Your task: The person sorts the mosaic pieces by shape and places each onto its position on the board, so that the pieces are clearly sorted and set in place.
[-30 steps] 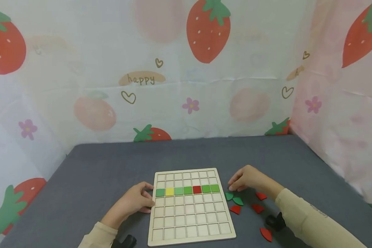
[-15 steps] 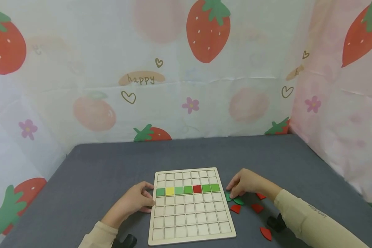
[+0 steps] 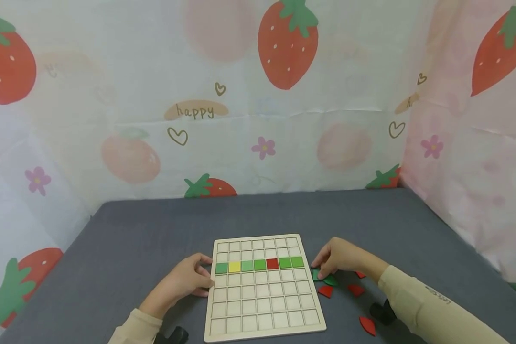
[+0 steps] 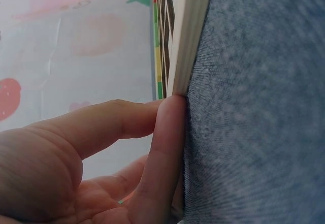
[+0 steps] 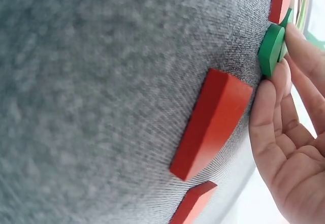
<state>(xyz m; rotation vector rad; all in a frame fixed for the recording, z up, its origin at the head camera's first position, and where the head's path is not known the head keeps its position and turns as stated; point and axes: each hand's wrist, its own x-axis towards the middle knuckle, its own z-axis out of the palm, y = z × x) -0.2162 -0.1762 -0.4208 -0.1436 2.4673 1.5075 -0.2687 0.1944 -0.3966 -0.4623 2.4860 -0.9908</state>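
A pale wooden grid board lies on the table, one row of its squares filled with green, yellow and red tiles. At its left edge, my left hand holds the rim; in the left wrist view a fingertip presses the board's side. My right hand is beyond the board's right edge, thumb and fingers pinching a flat green piece at the tabletop. A second green leaf-shaped piece lies right beside those fingertips and partly hides the pinched one.
Several red wedge-shaped pieces lie scattered on the dark grey tablecloth right of the board; one red piece is close to its edge. Black wrist straps show below the sleeves. A strawberry-print curtain stands behind.
My right hand has come down and slightly left, from above the green pieces onto one of them. My left hand stays at the board's edge.
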